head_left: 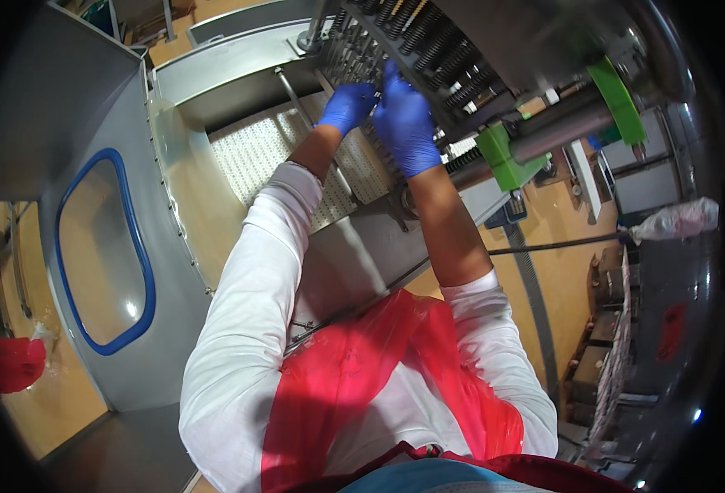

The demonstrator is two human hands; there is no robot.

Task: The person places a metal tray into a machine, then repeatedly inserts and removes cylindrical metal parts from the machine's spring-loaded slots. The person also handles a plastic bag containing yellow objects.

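Both my hands wear blue gloves and reach up to the spring-loaded head of a steel machine. My left hand is closed, its fingertips pressed together at the lower edge of the rows of metal rods and springs. Right beside it, my right hand has its fingers curled up against the same rows. Whatever the fingers of either hand grip is too small or hidden to make out. Below my hands lies a white perforated conveyor belt, crossed by a thin metal bar.
Green clamp blocks on a thick steel cylinder jut out right of my right wrist. To the left stands a steel panel with a blue-rimmed window. A black cable runs at the right, near a plastic-wrapped object.
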